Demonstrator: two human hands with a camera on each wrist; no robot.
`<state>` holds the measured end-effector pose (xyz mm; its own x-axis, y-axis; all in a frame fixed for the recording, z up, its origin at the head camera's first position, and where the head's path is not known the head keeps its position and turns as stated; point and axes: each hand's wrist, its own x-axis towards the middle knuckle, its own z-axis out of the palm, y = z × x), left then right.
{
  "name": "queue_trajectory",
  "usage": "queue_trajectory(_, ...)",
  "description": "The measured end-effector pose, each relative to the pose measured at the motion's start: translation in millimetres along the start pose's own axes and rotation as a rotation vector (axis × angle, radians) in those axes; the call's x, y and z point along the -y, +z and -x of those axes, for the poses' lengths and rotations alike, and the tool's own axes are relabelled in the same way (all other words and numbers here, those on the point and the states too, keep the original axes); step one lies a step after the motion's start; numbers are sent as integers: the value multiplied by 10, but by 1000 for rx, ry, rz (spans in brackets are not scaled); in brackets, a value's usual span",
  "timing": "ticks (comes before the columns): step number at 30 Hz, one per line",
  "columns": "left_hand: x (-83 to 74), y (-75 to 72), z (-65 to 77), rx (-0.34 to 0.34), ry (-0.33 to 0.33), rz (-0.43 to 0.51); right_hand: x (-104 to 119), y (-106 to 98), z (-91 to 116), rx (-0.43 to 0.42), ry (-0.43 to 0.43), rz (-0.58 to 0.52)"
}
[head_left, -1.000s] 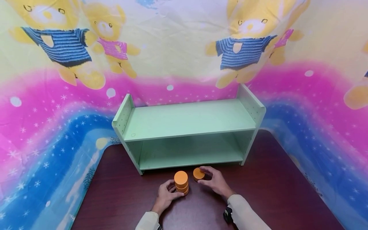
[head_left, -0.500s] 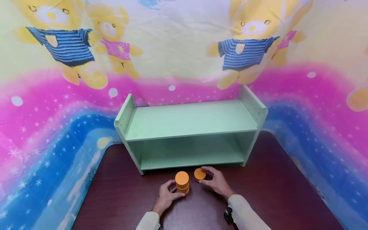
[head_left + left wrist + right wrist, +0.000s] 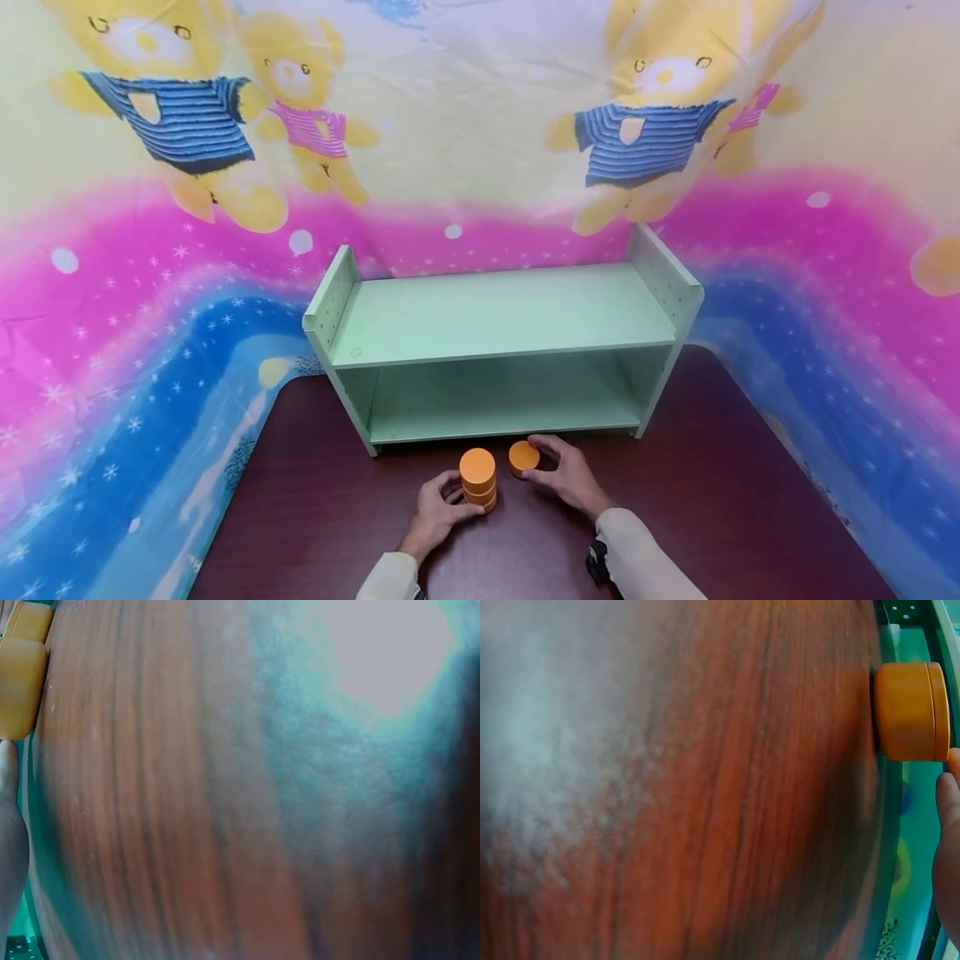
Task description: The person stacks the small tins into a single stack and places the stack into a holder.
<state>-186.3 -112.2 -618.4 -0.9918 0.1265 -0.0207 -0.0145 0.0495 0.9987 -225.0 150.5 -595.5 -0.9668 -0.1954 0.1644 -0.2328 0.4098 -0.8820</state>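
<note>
I grip an upright orange stack (image 3: pixel 479 477) and, just beside it, one round tub (image 3: pixel 523 458) (orange too), roughly midway between the worktop (image 3: pixel 337 517)'s side edges.

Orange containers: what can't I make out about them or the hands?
Head view: lower left of the orange stack, covered by the left hand.
Left wrist view: much of that stack, cut off by the left edge.
Right wrist view: most of the right hand, cut off by the right edge.
Head view: inside the lone orange container, hidden by its top.

Head looks forward-down — wrist views skim the tabletop (image 3: pixel 750 508).
</note>
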Motion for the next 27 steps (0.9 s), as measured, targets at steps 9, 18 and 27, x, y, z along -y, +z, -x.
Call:
queue_trajectory(9,6,-6,-8,2,3,-8,-46,10,-28,1,9,1)
queue_trajectory(18,15,-12,4,3,38,-22,-62,28,-47,5,29,2)
queue_trajectory(27,5,-12,-5,3,13,-16,-102,57,-52,-8,37,24)
